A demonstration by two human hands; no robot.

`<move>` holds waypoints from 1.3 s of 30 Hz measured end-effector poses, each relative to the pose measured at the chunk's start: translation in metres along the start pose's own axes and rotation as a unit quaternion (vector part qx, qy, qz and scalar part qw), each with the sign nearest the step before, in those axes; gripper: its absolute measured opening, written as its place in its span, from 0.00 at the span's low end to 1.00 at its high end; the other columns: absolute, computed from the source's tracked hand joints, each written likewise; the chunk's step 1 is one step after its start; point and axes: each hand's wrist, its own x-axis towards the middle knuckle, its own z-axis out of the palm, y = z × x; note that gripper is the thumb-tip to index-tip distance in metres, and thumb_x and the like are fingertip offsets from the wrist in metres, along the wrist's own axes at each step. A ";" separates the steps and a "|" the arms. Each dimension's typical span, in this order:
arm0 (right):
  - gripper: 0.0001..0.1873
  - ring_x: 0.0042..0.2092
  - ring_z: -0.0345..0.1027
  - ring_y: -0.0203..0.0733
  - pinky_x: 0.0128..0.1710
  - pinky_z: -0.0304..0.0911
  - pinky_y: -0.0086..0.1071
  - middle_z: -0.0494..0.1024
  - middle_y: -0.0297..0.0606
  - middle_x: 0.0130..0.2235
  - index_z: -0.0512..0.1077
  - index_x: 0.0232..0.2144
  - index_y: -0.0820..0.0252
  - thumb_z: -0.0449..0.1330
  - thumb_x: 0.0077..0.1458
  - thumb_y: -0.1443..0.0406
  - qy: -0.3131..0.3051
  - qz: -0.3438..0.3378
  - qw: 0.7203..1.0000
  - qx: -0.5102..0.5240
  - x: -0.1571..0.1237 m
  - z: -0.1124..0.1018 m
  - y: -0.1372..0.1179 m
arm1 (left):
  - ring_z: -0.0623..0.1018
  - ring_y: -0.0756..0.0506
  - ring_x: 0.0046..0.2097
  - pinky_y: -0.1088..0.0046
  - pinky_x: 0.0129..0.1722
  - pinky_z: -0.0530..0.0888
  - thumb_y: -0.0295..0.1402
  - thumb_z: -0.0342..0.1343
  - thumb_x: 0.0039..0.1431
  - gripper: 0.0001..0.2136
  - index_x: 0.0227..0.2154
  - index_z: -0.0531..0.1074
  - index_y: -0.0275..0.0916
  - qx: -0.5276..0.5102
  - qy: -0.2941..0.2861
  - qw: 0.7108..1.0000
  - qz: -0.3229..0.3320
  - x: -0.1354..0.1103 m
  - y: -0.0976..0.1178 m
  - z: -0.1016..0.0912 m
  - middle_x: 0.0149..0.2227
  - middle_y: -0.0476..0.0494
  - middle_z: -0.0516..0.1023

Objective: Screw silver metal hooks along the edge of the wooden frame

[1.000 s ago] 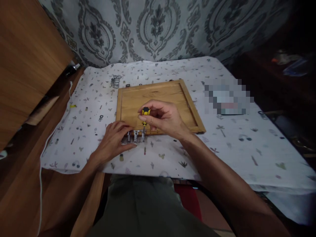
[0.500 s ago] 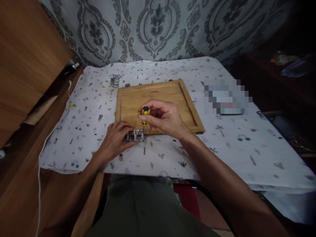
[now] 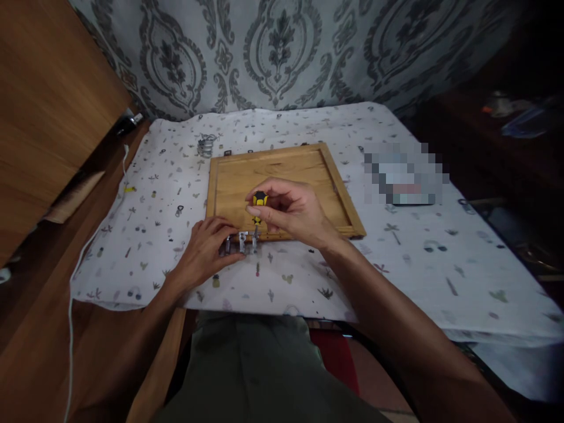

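And my right hand point(image 3: 294, 208) is clamped on the yellow-and-black screwdriver point(image 3: 261, 198), shaft down at the metal brackets point(image 3: 242, 242) along the wooden panel point(image 3: 271, 167)'s near side! My left hand point(image 3: 206, 249) straddles their left end; whether it's pinching, I can't tell. The panel lies mid-way across the desk point(image 3: 317, 288), silver hardware point(image 3: 205, 145) toward the far left corner.

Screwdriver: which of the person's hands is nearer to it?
Right. The right hand grips the screwdriver by its handle; the left hand is to its left, at the metal brackets.
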 end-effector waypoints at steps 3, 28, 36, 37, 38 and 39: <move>0.19 0.21 0.62 0.25 0.17 0.59 0.21 0.69 0.24 0.24 0.73 0.34 0.60 0.73 0.52 0.53 -0.004 -0.007 1.000 0.005 0.000 0.000 0.000 | 0.73 0.36 0.57 0.49 0.57 0.67 0.47 0.65 0.61 0.19 0.50 0.73 0.44 0.000 0.000 1.000 -0.004 0.000 0.001 0.000 0.54 0.41 0.76; 0.21 0.21 0.61 0.26 0.18 0.59 0.23 0.70 0.25 0.24 0.72 0.33 0.60 0.75 0.48 0.53 -0.005 0.010 1.000 0.003 0.001 0.000 0.000 | 0.69 0.34 0.62 0.47 0.60 0.64 0.48 0.67 0.58 0.24 0.52 0.71 0.45 0.035 -0.022 0.999 0.012 0.010 0.006 -0.002 0.57 0.39 0.74; 0.20 0.21 0.61 0.26 0.18 0.59 0.22 0.69 0.24 0.24 0.73 0.33 0.60 0.74 0.50 0.53 -0.004 -0.001 1.000 -0.001 0.000 -0.001 0.001 | 0.68 0.35 0.63 0.46 0.62 0.62 0.48 0.67 0.59 0.21 0.51 0.72 0.46 0.006 -0.032 0.999 0.019 0.008 0.002 -0.005 0.56 0.42 0.75; 0.20 0.21 0.61 0.26 0.18 0.59 0.22 0.69 0.24 0.24 0.73 0.34 0.60 0.74 0.50 0.53 -0.003 -0.002 1.000 -0.002 0.000 -0.001 0.001 | 0.68 0.35 0.63 0.46 0.62 0.63 0.48 0.67 0.59 0.21 0.50 0.72 0.46 0.005 -0.030 0.999 0.020 0.008 0.002 -0.004 0.56 0.42 0.75; 0.20 0.21 0.61 0.26 0.18 0.60 0.22 0.70 0.25 0.24 0.73 0.34 0.60 0.74 0.50 0.53 -0.004 -0.002 1.000 -0.004 0.000 -0.001 0.001 | 0.69 0.35 0.63 0.46 0.61 0.63 0.48 0.67 0.59 0.20 0.49 0.72 0.46 0.005 -0.029 0.999 0.021 0.008 0.001 -0.004 0.55 0.42 0.75; 0.20 0.21 0.61 0.26 0.18 0.60 0.22 0.70 0.25 0.24 0.73 0.34 0.60 0.74 0.50 0.53 -0.003 -0.002 1.000 -0.005 0.000 -0.001 0.001 | 0.69 0.35 0.62 0.47 0.61 0.64 0.48 0.66 0.60 0.19 0.49 0.72 0.46 0.006 -0.030 0.999 0.021 0.008 0.001 -0.004 0.55 0.42 0.75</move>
